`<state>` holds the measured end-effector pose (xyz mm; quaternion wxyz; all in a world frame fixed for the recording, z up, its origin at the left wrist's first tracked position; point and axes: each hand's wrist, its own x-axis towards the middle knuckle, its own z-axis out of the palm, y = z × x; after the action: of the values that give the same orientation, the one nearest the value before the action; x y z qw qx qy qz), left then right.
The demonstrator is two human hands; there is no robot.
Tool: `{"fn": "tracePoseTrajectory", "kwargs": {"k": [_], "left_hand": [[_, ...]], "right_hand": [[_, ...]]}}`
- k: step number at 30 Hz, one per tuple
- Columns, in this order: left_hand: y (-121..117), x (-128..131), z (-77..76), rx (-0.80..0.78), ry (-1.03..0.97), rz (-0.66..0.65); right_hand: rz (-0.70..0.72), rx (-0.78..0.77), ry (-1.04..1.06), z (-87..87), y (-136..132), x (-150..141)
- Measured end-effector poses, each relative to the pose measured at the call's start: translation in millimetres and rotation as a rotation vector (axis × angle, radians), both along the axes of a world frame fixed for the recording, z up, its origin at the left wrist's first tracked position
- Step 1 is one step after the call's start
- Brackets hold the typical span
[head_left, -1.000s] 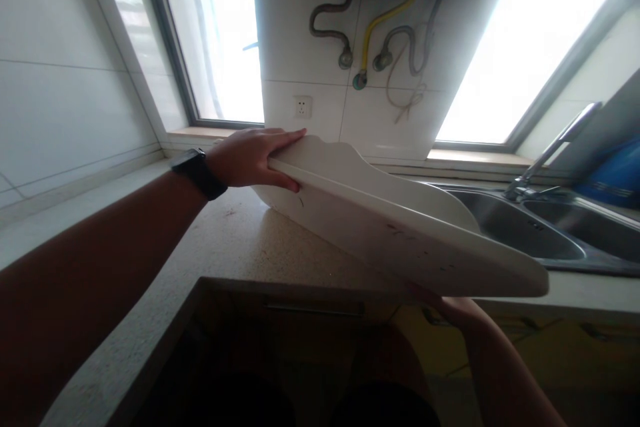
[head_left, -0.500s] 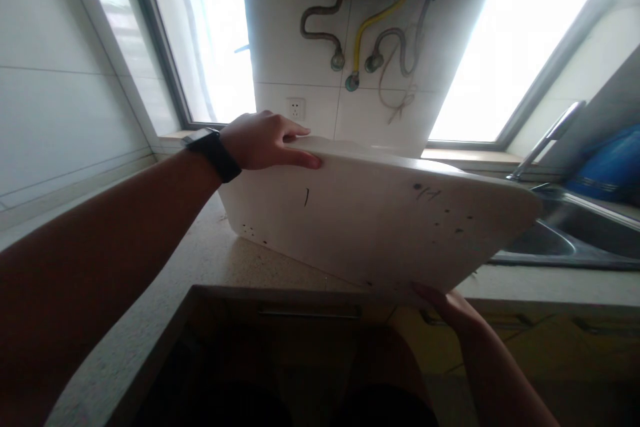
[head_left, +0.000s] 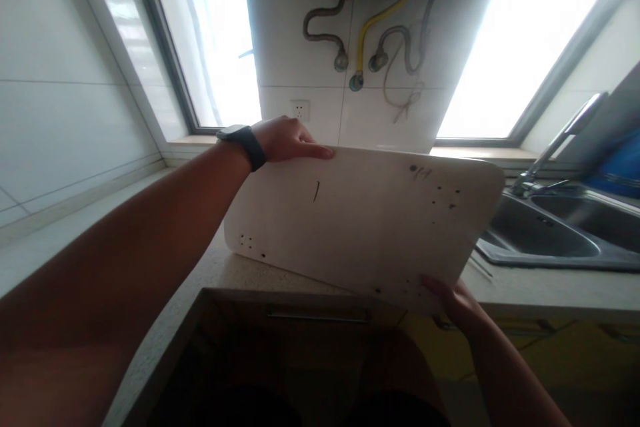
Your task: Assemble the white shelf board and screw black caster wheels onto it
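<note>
Left hand (head_left: 284, 139): gripping panel (head_left: 360, 220) above
Right hand (head_left: 457, 307): gripping below
Counter (head_left: 235, 275): panel could slip off if we loosen

Bare left forearm (head_left: 155, 253), bare left hand (head_left: 287, 139), wristwatch (head_left: 245, 141) with plain dark band (head_left: 255, 149) and lighter grey case (head_left: 232, 130), bare right forearm (head_left: 510, 367), bare right hand (head_left: 457, 305), dark clothing (head_left: 395, 408) low down, details lost in shadow
</note>
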<state>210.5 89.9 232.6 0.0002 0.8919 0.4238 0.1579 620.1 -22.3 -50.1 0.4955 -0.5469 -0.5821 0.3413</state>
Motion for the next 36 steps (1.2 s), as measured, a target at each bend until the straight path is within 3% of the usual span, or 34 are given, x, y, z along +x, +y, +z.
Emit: {"fn": "tracePoseTrajectory", "kwargs": {"k": [10,17,24,28,31,33,35,36], "left_hand": [[7,6,-1.7,-0.017,0.017,0.038],[20,15,-5.2,-0.031,0.088,0.177],[33,17,-8.8,-0.039,0.105,0.203],[38,8,-11.8,0.031,0.094,0.216],[35,-17,-23.1,0.255,-0.039,0.179],[29,-42,-38.9,0.452,-0.223,0.189],[19,-71,-62.5,0.479,-0.474,0.268],[13,-84,-77.0,0.399,-0.652,0.316]], "right_hand": [[0.041,-0.007,0.002,-1.1,5,3],[-0.012,-0.139,0.208,8.8,-2,-11],[-0.088,-0.078,0.064,12.1,-3,-18],[-0.082,-0.085,0.06,15.4,-3,-19],[-0.089,-0.087,0.076,13.0,-2,-18],[-0.095,-0.074,0.074,10.3,-1,-17],[-0.096,-0.064,0.064,8.3,1,-16],[-0.097,-0.065,0.058,8.0,1,-16]]}}
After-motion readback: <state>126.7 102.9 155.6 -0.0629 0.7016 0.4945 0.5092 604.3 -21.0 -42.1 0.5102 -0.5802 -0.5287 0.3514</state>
